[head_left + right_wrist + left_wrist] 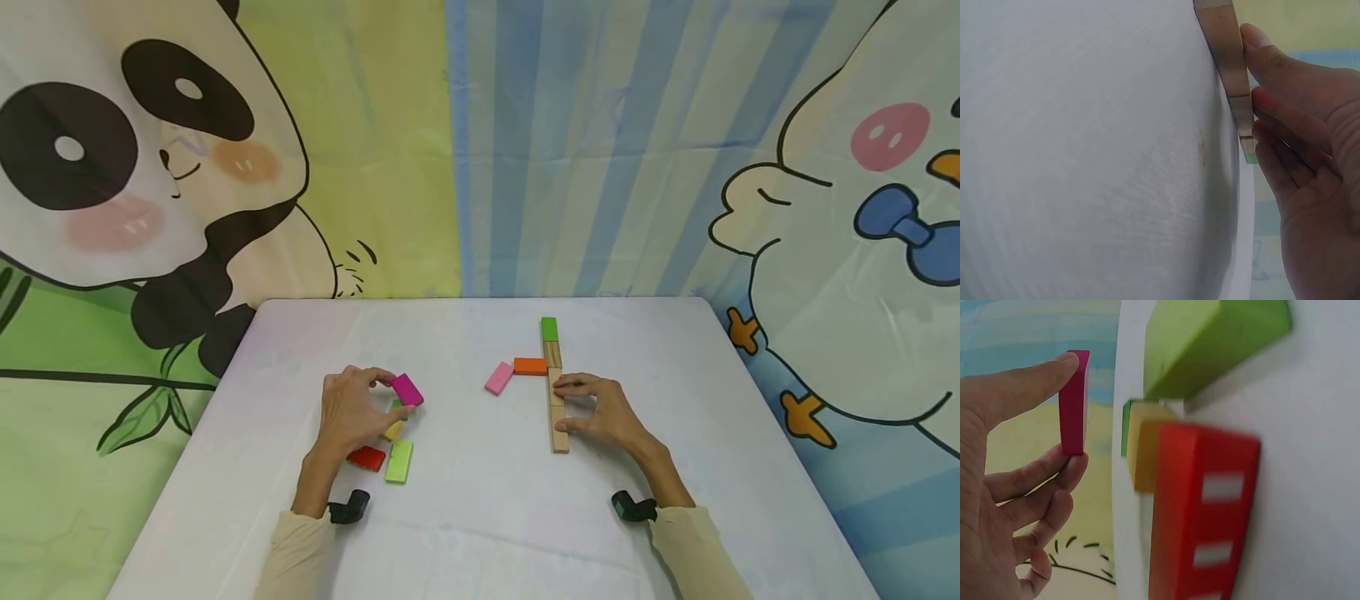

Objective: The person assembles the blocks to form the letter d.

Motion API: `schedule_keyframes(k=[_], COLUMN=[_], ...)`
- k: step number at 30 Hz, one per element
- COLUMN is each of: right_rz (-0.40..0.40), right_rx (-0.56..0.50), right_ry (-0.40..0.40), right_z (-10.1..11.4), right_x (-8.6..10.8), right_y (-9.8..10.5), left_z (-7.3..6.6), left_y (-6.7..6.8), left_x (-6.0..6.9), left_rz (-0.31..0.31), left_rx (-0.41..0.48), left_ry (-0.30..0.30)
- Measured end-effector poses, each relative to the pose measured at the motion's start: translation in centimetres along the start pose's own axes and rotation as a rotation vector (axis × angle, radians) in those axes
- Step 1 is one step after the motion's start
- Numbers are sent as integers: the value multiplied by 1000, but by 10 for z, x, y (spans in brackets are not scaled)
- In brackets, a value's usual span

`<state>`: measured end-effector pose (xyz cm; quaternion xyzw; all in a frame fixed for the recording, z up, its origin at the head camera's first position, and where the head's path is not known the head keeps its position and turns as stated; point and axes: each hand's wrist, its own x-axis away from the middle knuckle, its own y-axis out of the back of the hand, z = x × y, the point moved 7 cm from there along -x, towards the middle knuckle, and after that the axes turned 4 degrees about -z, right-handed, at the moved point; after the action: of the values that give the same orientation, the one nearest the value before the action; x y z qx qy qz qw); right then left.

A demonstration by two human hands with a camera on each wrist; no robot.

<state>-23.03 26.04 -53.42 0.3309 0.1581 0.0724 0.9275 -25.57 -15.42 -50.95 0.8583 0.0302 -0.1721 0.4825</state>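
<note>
My left hand (348,408) pinches a magenta block (407,389) between thumb and fingertips. The left wrist view shows this block (1073,409) held by its two ends, raised off the table. Below it lie a yellow block (392,431) and a green block, both partly hidden. My right hand (609,412) rests its thumb and fingertips on a straight row of plain wooden blocks (559,437). In the right wrist view, the fingertips touch the upper face of the wooden row (1225,47). A green block (549,328) ends that row at the far side.
An orange block (530,367) joins the row's left side at a right angle. A pink block (498,378) slants off its outer end. Near the left wrist lie a red block (367,458) and a light green block (399,462). The white table (465,517) meets printed cloth walls behind.
</note>
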Motion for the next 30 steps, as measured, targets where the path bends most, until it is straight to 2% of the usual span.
schedule_keyframes(k=[16, 22, 30], right_rz=[2, 6, 6], right_rx=[4, 4, 7], right_ry=[-10, -10, -8], right_z=[-3, -1, -1], right_x=[0, 0, 0], right_y=[-1, -1, -1], left_z=[-50, -61, -68], left_y=[-44, -60, -71], left_x=[1, 4, 8], left_rz=[77, 116, 144], left_rx=[64, 68, 69], left_ry=[-125, -152, -154])
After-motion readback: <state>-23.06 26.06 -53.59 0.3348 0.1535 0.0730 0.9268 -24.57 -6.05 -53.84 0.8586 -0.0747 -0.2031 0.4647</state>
